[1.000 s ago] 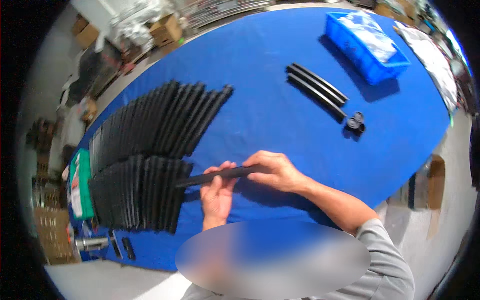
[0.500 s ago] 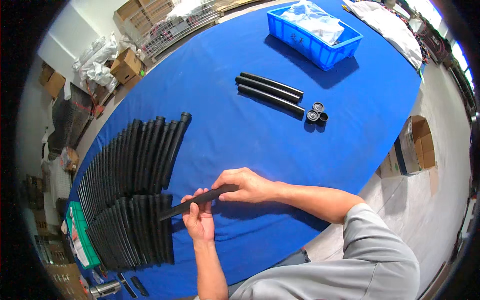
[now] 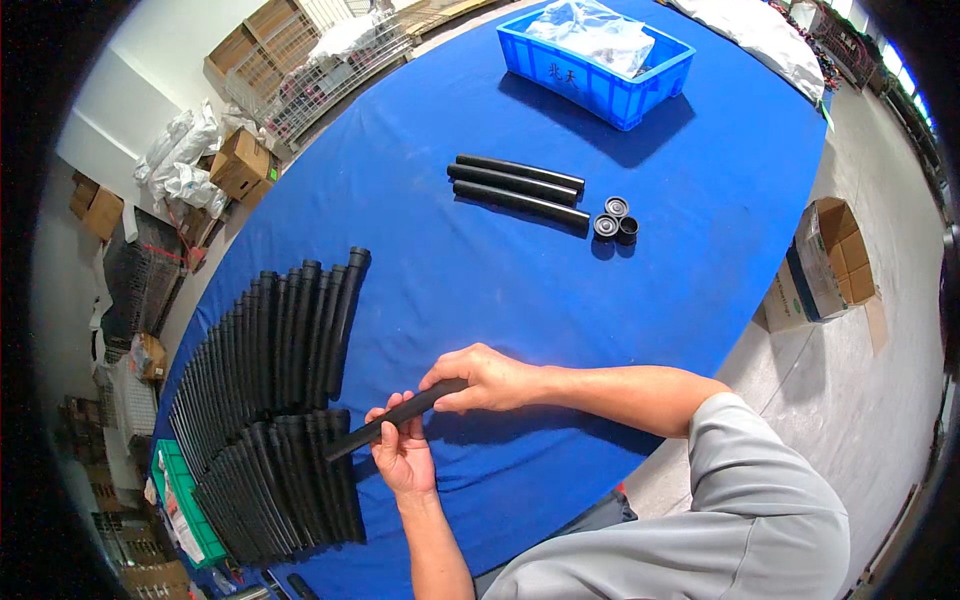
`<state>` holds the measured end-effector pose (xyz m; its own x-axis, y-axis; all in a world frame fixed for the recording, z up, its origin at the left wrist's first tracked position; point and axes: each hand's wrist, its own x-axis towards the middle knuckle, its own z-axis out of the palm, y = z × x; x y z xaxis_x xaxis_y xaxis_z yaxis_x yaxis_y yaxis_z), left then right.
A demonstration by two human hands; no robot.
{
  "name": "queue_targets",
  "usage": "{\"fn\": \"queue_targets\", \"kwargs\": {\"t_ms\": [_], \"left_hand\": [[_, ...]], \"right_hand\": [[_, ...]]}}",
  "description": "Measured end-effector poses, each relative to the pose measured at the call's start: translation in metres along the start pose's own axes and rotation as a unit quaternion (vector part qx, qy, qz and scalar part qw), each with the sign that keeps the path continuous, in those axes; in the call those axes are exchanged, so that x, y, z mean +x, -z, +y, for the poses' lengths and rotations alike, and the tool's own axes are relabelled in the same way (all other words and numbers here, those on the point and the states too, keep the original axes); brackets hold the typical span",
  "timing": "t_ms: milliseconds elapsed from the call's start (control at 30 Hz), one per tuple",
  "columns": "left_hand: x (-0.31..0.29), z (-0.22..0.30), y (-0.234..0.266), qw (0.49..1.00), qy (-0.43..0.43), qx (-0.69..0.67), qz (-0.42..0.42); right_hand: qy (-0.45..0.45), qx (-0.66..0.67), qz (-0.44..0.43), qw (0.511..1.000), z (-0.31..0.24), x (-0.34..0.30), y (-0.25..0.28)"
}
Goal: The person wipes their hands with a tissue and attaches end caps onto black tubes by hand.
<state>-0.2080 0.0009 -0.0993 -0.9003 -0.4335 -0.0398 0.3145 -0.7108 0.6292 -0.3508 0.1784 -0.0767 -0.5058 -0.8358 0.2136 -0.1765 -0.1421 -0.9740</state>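
Observation:
A black tube (image 3: 412, 408) is held slantwise between my two hands above the blue-covered table. My left hand (image 3: 408, 462), palm up, has its fingers and thumb round the tube's middle. From above, my right hand (image 3: 492, 380) grips its upper right end and hides that end. The tube's lower left end reaches over a row of black tubes (image 3: 285, 475) lying side by side. Behind that row is another row of longer-looking black tubes (image 3: 290, 335), with caps at their far ends. Farther off lie three separate black tubes (image 3: 520, 187), beside three round black caps (image 3: 606, 227).
At the far side stands a blue plastic bin (image 3: 565, 85) with a clear plastic bag (image 3: 600, 40) in it. A green tray (image 3: 188, 500) sits at the left edge. An open cardboard box (image 3: 815, 265) stands on the floor to the right. White cloth (image 3: 755, 45) covers the far right corner.
The whole view has shifted a little, so the table things sit slightly differently in the picture. Both hands keep nearly the same hold on the tube.

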Motion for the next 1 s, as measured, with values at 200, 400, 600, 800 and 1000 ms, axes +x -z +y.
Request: {"fn": "queue_targets", "kwargs": {"t_ms": [200, 400, 600, 800, 1000], "left_hand": [[-0.001, 0.002, -0.003, 1.000, -0.010, -0.014, -0.016], [0.000, 0.000, -0.001, 1.000, -0.013, -0.016, -0.015], [-0.001, -0.003, -0.007, 1.000, -0.019, 0.003, -0.011], [-0.002, 0.000, -0.002, 1.000, -0.005, 0.004, -0.001], [-0.001, -0.001, -0.003, 1.000, -0.001, -0.018, -0.008]], "right_hand": [[0.024, -0.012, -0.001, 1.000, -0.006, 0.001, -0.002], [0.072, -0.021, 0.035, 0.997, 0.002, 0.002, -0.005], [0.092, -0.052, 0.039, 0.994, 0.006, 0.002, -0.005], [0.168, -0.081, 0.053, 0.981, 0.006, 0.004, -0.005], [-0.065, 0.084, -0.003, 0.994, -0.008, 0.001, -0.001]]}}
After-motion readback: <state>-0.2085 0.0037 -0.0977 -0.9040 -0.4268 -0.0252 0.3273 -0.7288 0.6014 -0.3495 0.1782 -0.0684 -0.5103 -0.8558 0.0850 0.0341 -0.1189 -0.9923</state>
